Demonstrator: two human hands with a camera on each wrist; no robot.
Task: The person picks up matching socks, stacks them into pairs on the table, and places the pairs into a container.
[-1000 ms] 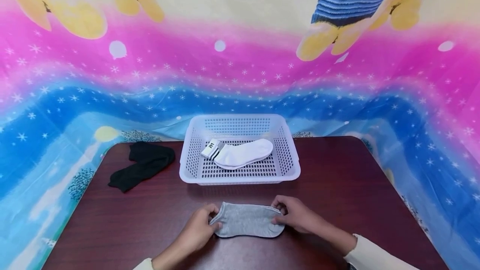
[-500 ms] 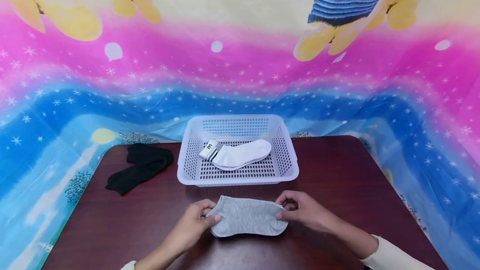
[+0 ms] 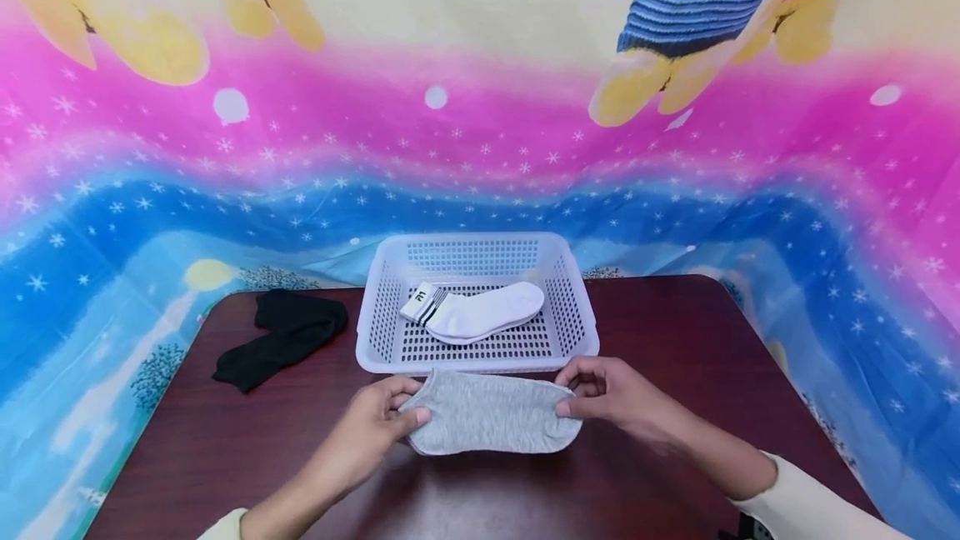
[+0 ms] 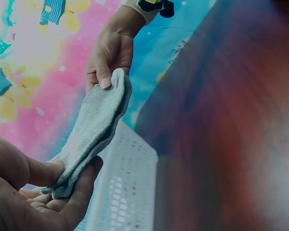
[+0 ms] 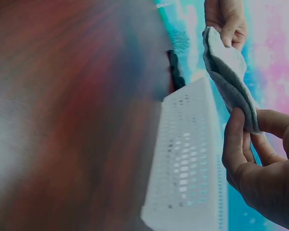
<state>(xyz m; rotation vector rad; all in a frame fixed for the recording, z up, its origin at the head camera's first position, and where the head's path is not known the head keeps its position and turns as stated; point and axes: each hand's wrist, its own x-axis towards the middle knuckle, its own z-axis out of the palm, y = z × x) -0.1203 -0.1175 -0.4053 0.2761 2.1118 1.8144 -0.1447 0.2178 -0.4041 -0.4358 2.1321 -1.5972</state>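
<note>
Stretched between the two hands is a pair of grey ankle socks (image 3: 495,413), one layered on the other, raised above the table in both wrist views. My left hand (image 3: 372,426) pinches the cuff end between thumb and fingers. At the toe end, my right hand (image 3: 618,398) pinches the socks the same way. Behind them stands a white plastic basket (image 3: 365,340), its front rim partly overlapped by the socks in the head view. White socks (image 3: 487,312) with black stripes at the cuff lie flat inside it.
Black socks (image 3: 281,336) lie on the dark red-brown table (image 3: 690,340) left of the basket. A printed cloth (image 3: 480,140) with snowflakes and cartoon figures hangs behind and around the table.
Both hands have lifted the grey socks up off the table and moved them forward toward the basket. The grip at each end stays the same.
</note>
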